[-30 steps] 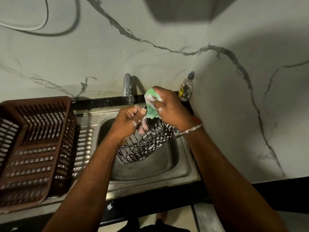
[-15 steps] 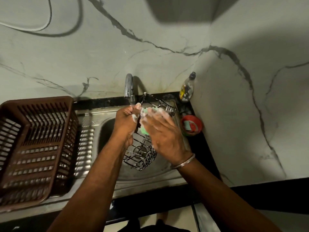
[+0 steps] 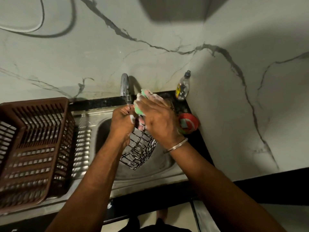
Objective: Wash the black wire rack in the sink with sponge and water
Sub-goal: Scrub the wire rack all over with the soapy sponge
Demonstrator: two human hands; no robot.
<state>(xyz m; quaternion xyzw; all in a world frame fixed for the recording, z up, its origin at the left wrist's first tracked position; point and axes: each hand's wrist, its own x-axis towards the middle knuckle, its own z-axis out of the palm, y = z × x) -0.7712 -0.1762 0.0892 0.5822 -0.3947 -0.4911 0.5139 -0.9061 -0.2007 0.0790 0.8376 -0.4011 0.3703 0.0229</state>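
Note:
The black wire rack hangs tilted over the steel sink, with soap foam on its wires. My left hand grips the rack's upper rim. My right hand, foamy and wearing a metal bangle, presses a green sponge against the rack's top end, just under the tap. The rack's upper part is hidden behind both hands.
A brown plastic dish basket stands on the drainboard at left. A dish soap bottle stands in the back right corner, with a red round container in front of it. Marble walls close the back and right.
My right hand has slid the sponge up from the rack's middle to its top end. The rack has stayed tilted over the sink, held by my left hand.

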